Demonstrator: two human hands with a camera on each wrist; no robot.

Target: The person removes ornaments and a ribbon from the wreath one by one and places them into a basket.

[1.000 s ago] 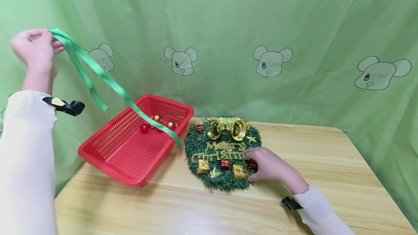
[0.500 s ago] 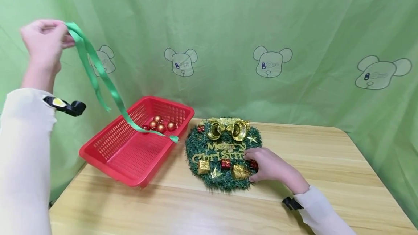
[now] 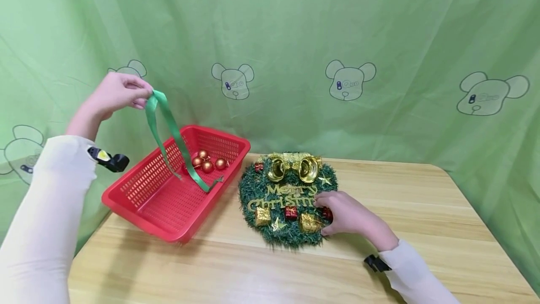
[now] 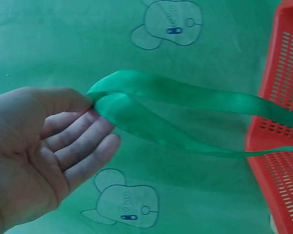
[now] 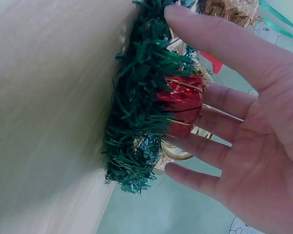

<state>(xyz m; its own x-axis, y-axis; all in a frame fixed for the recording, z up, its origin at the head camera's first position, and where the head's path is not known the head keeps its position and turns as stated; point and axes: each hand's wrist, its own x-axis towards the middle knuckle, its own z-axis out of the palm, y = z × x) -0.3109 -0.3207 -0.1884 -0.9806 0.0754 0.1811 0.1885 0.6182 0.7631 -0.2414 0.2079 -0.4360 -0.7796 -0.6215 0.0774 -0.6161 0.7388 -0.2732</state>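
Observation:
My left hand (image 3: 120,92), raised above the left end of the red plastic basket (image 3: 172,235), pinches a green ribbon (image 3: 176,130) between thumb and forefinger. In the left wrist view the ribbon (image 4: 161,87) is folded over at the fingertips, and the other fingers are loosely extended. Its two tails hang down into the basket. A Christmas wreath (image 3: 270,234) with gold bells, small gift boxes and "Merry Christmas" lettering lies flat on the table. On its right edge rests my right hand (image 3: 350,215), fingers nearly straight around a red gift box (image 5: 183,105), thumb at the wreath's rim.
Several shiny baubles (image 3: 207,166) lie at the far end of the basket. The wooden table (image 3: 422,201) reaches back to a green curtain (image 3: 287,22) printed with bear heads. The basket stands close to the wreath's left side.
My left hand has come down and to the right with the ribbon, whose tails now hang into the basket instead of trailing over its right rim. The right hand and wreath stay put.

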